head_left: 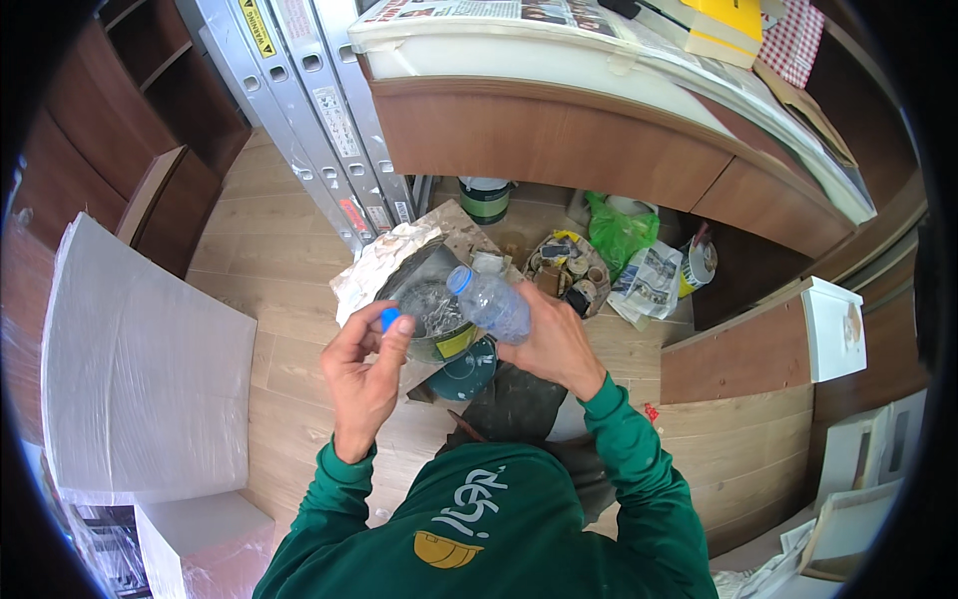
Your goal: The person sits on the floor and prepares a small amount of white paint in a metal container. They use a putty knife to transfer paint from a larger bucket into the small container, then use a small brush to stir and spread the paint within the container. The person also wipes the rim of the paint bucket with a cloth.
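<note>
Pinched between the fingertips of my left hand (364, 369) is a small blue bottle cap (389, 318). My right hand (555, 341) grips a clear plastic water bottle (492, 303), tilted with its blue-ringed neck toward the left. Below and between the hands stands a dark bucket (419, 283) with a yellow-green label. Its inside looks wet or glossy; I cannot make out what it holds. The bottle's neck is over the bucket's right side. A dark green round lid or container (465, 373) is partly hidden under the bucket's near side.
An aluminium ladder (321, 110) leans at the far left beside a newspaper-covered desk (499, 118). Under the desk are a green plastic bag (621, 232), a paint can (485, 203) and a tray of small items (569, 270). A plastic-wrapped panel (150, 364) stands at left.
</note>
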{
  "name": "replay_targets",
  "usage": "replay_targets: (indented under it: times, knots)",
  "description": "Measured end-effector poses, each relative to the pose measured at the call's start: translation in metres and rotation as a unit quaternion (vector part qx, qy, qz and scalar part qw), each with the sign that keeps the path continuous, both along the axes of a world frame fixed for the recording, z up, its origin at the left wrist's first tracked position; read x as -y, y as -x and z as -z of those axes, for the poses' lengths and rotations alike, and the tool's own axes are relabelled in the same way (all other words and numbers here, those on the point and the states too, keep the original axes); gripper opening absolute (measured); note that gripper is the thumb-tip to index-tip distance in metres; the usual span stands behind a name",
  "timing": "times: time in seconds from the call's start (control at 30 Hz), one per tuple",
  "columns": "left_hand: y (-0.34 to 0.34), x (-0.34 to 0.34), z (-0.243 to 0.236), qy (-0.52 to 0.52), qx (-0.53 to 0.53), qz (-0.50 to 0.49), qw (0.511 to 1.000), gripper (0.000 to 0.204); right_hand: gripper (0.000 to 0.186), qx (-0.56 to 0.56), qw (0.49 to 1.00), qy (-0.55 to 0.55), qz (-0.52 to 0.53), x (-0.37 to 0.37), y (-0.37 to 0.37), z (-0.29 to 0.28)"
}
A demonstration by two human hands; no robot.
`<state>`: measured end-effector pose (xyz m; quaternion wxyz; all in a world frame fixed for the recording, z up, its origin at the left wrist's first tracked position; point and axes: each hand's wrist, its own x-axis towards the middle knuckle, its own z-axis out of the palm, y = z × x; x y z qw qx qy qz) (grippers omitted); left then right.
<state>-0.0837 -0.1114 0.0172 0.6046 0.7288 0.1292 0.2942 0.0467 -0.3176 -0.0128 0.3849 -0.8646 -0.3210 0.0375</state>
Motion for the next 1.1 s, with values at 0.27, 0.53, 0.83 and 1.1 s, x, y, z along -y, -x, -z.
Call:
replay_targets:
  times: [0.27,0.53,0.83,1.1]
  knots:
    - [-0.029,0.036,-0.008,-0.068,-0.093,0.118,0.986,0.024,0.061,-0.010,0.993,-0.112,-0.031,0.037,0.038,0.024]
    - [-0.035,0.077,0.000,-0.117,-0.239,0.215,0.940,0.027,0.066,0.075,0.992,-0.009,0.102,0.083,0.077,0.051]
    - [-0.059,0.112,0.023,-0.128,-0.388,0.285,0.867,0.029,0.064,0.065,0.981,0.062,0.172,0.118,0.103,0.082]
    - [-0.076,0.137,0.038,-0.060,-0.334,0.377,0.862,0.034,0.062,0.033,0.968,0.041,0.244,0.148,0.110,0.088]
